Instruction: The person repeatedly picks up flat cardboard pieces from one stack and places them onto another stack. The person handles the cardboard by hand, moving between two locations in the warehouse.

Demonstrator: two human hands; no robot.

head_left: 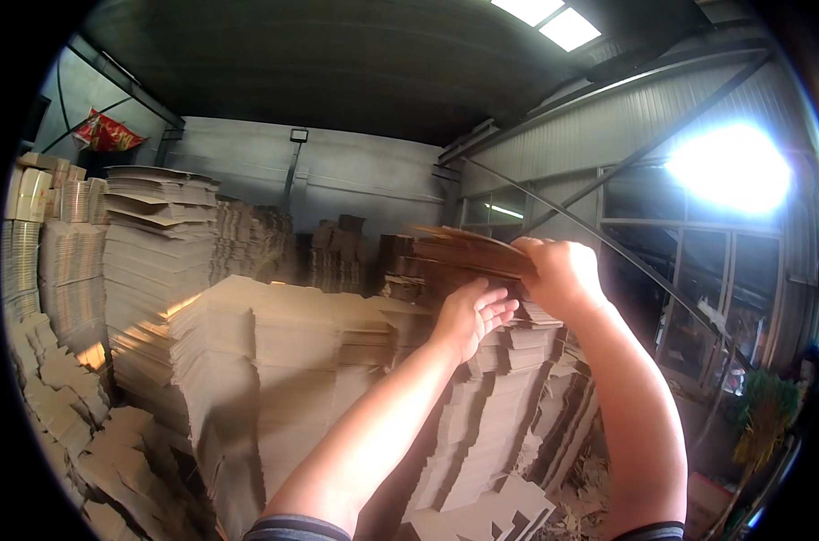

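My right hand (564, 278) is closed on the right end of a thin bundle of flat cardboard sheets (477, 252), fingers over the top. The sheets reach left from it, roughly level, slightly fanned at their edges. Below and left of them, my left hand (471, 319) is open, palm turned up and fingers apart, close under the bundle. Whether its fingertips touch the cardboard I cannot tell. Beneath both hands rises a tall stack of die-cut cardboard (463, 424) with ragged, notched sides.
A wide cardboard stack (292, 334) stands left of my arms, with a taller pile (157, 243) beyond it. More low stacks (58, 388) line the left side. Cardboard scraps (585, 496) lie on the floor at right. A green broom-like bundle (765, 401) stands near the windows.
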